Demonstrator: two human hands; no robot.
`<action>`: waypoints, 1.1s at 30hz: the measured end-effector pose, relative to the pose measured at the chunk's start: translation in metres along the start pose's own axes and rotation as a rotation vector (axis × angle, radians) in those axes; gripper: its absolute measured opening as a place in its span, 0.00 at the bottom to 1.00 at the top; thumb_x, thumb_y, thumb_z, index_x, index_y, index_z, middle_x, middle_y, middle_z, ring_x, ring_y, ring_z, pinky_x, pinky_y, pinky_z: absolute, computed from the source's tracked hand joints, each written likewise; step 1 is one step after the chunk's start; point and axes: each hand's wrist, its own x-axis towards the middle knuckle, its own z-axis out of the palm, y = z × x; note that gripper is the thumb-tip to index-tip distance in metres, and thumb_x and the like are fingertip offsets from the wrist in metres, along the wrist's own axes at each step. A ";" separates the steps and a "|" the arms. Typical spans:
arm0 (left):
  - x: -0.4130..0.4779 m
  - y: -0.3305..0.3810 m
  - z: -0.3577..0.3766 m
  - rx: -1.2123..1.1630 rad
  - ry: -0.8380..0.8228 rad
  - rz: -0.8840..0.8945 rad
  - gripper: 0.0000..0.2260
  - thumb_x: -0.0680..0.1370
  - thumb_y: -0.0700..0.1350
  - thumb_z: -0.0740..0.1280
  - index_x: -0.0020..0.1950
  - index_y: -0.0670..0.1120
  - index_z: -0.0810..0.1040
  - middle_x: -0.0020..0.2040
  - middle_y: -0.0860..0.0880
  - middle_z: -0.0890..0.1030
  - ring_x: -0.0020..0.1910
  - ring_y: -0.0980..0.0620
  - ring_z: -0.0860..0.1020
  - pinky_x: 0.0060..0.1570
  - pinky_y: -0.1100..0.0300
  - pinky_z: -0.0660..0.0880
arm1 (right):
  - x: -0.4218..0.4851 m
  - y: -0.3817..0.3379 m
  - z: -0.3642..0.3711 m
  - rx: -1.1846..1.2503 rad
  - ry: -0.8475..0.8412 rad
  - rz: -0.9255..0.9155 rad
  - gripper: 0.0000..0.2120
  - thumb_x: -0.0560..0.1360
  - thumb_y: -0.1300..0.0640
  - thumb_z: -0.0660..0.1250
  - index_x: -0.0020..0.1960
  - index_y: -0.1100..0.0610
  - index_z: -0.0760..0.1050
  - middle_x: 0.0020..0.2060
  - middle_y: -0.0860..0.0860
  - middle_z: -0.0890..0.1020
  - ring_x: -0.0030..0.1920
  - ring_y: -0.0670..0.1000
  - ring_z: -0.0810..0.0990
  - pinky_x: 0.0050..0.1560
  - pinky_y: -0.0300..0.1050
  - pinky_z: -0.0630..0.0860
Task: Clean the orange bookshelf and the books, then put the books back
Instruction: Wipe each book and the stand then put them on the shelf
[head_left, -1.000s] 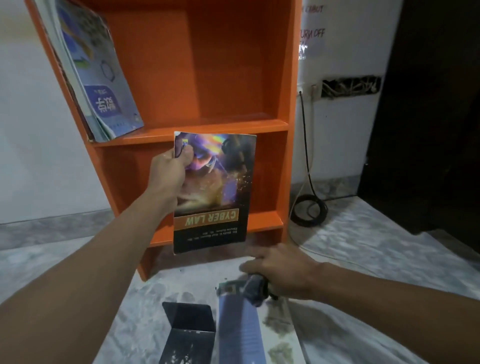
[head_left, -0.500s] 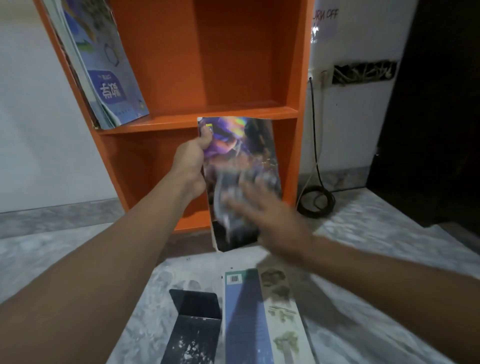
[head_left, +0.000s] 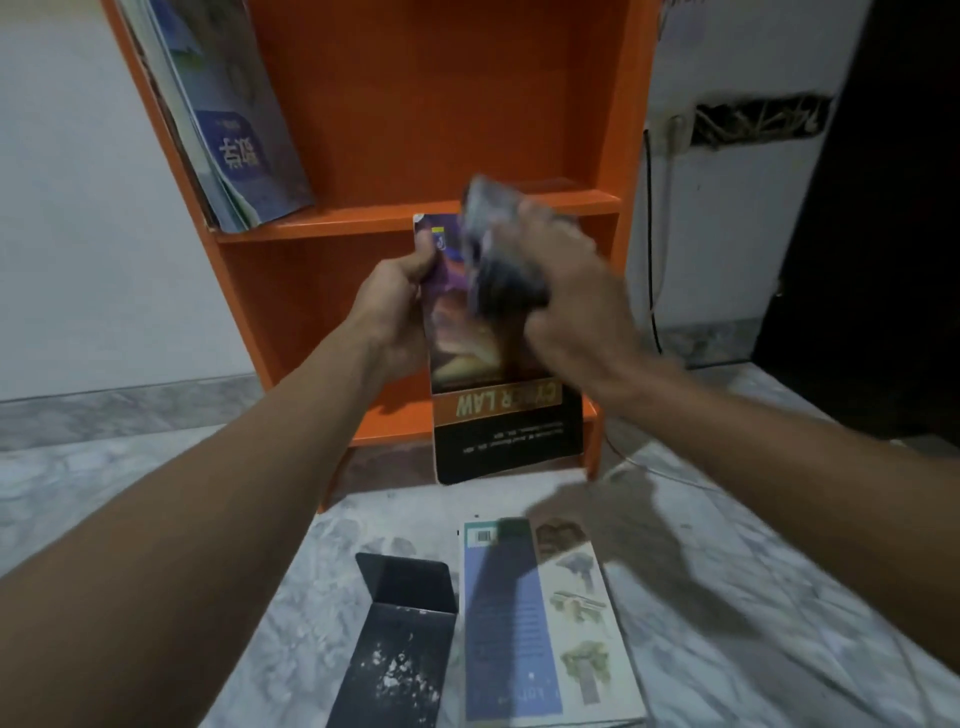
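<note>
Task status: in progress, at the book-cleaning stage. The orange bookshelf (head_left: 431, 130) stands against the wall with several books (head_left: 239, 135) leaning at the left end of its upper shelf. The lower compartment shows no books, though part of it is hidden behind the arms. Whether the shelves have been wiped cannot be determined. The Cyber Law book (head_left: 498, 415) is held upright and upside down in front of the lower compartment, clear of the floor (head_left: 727, 519). The left hand (head_left: 400, 301) grips its upper left edge, thumb on the front cover and fingers curled behind. The right hand (head_left: 571, 291) is closed round a dark grey cloth (head_left: 498, 249), blurred, and presses it against the upper part of the cover, beside the left thumb. One further floor book (head_left: 540, 623) lies flat below, just beside a black bookend (head_left: 400, 634) speckled white. Judgement: this volume, the floor book and probably the bookend remain to be wiped and returned.
</note>
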 end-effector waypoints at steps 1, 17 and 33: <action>-0.001 0.002 0.002 -0.008 -0.014 -0.002 0.22 0.81 0.58 0.59 0.50 0.40 0.82 0.48 0.41 0.83 0.44 0.43 0.82 0.45 0.50 0.81 | -0.022 0.000 0.013 -0.051 -0.054 -0.095 0.35 0.67 0.74 0.62 0.72 0.56 0.69 0.72 0.59 0.69 0.73 0.59 0.64 0.72 0.54 0.64; 0.007 0.000 -0.013 -0.044 0.170 0.064 0.19 0.81 0.54 0.62 0.60 0.41 0.79 0.57 0.39 0.83 0.56 0.37 0.81 0.54 0.35 0.76 | -0.017 0.004 0.011 -0.123 -0.030 -0.071 0.37 0.65 0.69 0.68 0.73 0.55 0.68 0.72 0.58 0.69 0.71 0.61 0.66 0.70 0.54 0.62; 0.032 -0.016 -0.024 -0.059 0.400 0.265 0.13 0.82 0.49 0.61 0.45 0.42 0.78 0.51 0.39 0.84 0.44 0.40 0.85 0.47 0.38 0.80 | -0.138 0.027 0.068 0.125 -1.355 0.428 0.03 0.73 0.56 0.65 0.41 0.51 0.77 0.39 0.54 0.82 0.41 0.54 0.81 0.50 0.56 0.81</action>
